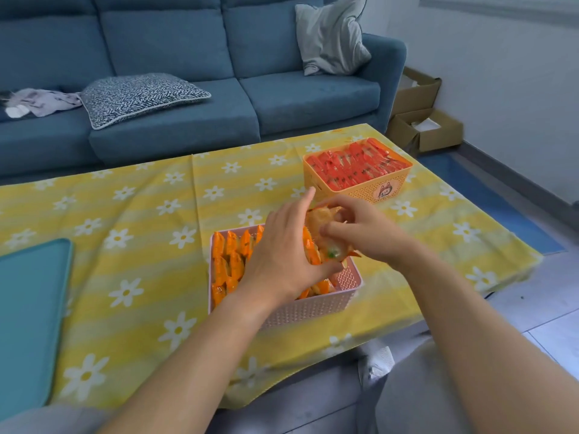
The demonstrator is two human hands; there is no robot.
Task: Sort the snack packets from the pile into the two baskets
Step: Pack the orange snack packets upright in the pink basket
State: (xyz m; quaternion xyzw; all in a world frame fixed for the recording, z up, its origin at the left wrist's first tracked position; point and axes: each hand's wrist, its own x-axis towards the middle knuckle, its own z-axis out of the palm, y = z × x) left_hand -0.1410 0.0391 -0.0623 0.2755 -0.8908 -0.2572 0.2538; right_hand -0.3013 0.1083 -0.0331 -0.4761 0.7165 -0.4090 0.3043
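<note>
while the left hand [282,249] and right hand [363,233] grip an orange packet [324,242] over the pink basket [313,310], hiding its middle rows, the orange basket [344,193] of red packets [354,169] stands beyond.

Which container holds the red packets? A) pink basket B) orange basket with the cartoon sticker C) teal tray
B: the orange basket is packed with red packets; the pink basket holds orange packets.
</note>
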